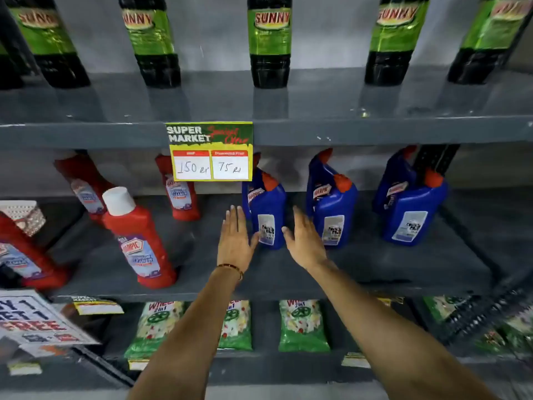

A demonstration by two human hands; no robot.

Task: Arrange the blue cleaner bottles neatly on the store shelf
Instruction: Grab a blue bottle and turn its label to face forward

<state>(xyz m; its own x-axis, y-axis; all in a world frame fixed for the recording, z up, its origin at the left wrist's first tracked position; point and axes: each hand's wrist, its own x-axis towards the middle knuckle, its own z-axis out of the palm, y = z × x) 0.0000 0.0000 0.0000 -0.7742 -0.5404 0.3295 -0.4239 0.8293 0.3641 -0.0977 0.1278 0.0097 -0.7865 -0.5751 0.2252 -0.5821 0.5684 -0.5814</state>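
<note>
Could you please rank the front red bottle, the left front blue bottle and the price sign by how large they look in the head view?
1. front red bottle, though nearness inflates it
2. and 3. price sign and left front blue bottle: too alike to rank

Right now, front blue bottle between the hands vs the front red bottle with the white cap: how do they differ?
The blue bottle has an orange-red angled cap; the red bottle has a white cap. The blue bottle is squat and broad; the red bottle is taller and slimmer. The blue bottle shows its back label; the red bottle shows its Harpic front label. The left hand and right hand flank the blue bottle, both open; the red bottle stands apart. Both stand on the middle shelf.
</note>
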